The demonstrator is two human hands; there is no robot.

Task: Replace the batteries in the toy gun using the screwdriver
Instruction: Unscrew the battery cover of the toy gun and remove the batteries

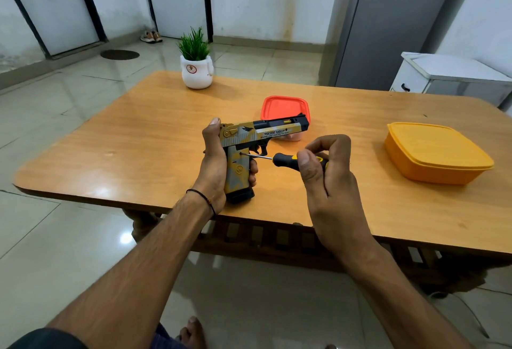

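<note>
Bench (110,160): wooden.
Potted plant (196,66): white pot, at the far edge.
Left grip (214,165): curled round the handle of the toy gun (266,132), which is held upright over mid-bench with its barrel pointing right.
Red-lidded box (282,107): behind the barrel.
Screwdriver (288,159): shaft level, tip against the side of the gun's handle.
Right grip (324,174): thumb and fingers pinching the screwdriver's black-and-yellow handle.
Orange box (437,152): lidded, well apart at the right.

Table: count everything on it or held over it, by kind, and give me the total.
toy gun: 1
screwdriver: 1
boxes with lids: 2, red box and yellow box
potted plant: 1
Total: 5
</note>
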